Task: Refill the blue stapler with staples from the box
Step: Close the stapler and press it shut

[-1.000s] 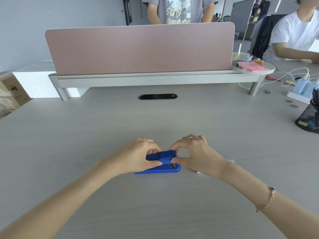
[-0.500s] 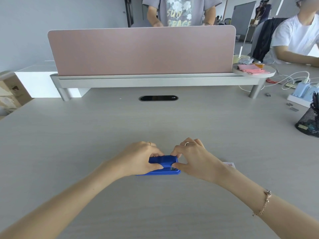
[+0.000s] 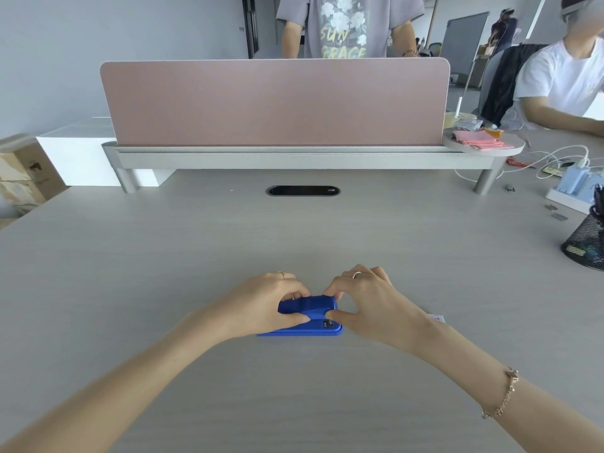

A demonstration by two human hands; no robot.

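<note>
Though gripped, blue stapler (image 3: pixel 307 313) flat

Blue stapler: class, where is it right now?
The blue stapler lies on the desk, low centre, gripped between the left hand and right hand.

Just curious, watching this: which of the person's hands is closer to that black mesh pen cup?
Right. The right hand grips the blue stapler's end facing the pen cup at the far right; the left hand holds the opposite end.
</note>
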